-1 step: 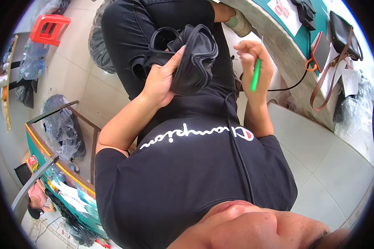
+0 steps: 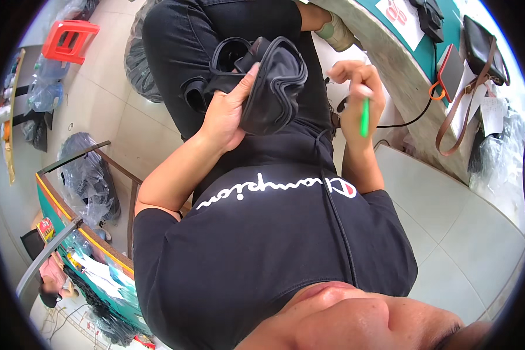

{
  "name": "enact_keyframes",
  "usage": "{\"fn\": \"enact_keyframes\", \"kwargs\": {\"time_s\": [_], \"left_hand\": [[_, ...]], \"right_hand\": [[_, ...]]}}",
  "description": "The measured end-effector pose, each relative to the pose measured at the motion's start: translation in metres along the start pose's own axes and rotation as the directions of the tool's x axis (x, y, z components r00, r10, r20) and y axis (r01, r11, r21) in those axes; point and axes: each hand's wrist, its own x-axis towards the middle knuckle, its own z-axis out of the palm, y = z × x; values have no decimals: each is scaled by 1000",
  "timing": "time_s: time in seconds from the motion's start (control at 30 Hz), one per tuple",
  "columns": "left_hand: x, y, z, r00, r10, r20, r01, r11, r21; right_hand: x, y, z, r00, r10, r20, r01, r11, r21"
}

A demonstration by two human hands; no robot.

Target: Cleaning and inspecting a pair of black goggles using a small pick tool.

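My left hand (image 2: 228, 116) grips a black, glossy cut-out of stacked or folded fabric (image 2: 274, 93), with wavy piped edges and open loops at its far left side. The thumb lies across its face and the fingers are hidden behind it. The bundle is held over my lap, close to my black trousers (image 2: 181, 52). To the right, apart from the fabric, my right hand (image 2: 359, 96) is raised and closed around a slim tool with a green handle (image 2: 364, 119). Motion blurs the handle, and the tool's tip cannot be made out.
At the right, a teal-topped table (image 2: 367, 7) carries papers, a dark tablet-like object (image 2: 449, 73) and a black bag (image 2: 485, 49) with a brown strap. A red stool (image 2: 70, 42) stands far left. Plastic-wrapped bundles (image 2: 90, 175) lie by a left-hand bench, beyond which another person (image 2: 52, 274) sits.
My right hand has shifted slightly, and the green handle has tilted nearer to upright. The fabric's layers have spread a little in my left hand, which stays in place.
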Motion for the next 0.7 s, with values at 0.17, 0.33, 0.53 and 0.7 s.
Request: {"fn": "enact_keyframes", "kwargs": {"time_s": [0.17,0.33,0.53,0.7], "left_hand": [[-8,-1,4,980,63,190,-34,987,-155],[-12,6,11,978,4,208,-75,938,338],[-12,2,0,972,-109,210,46,957,286],[-14,1,-7,960,-193,202,143,961,239]], "right_hand": [[-4,-4,7,978,22,207,-76,963,257],[4,-15,3,958,18,287,-96,961,259],[2,-7,7,932,137,336,-260,898,355],[-2,-2,7,864,263,429,-434,820,372]]}}
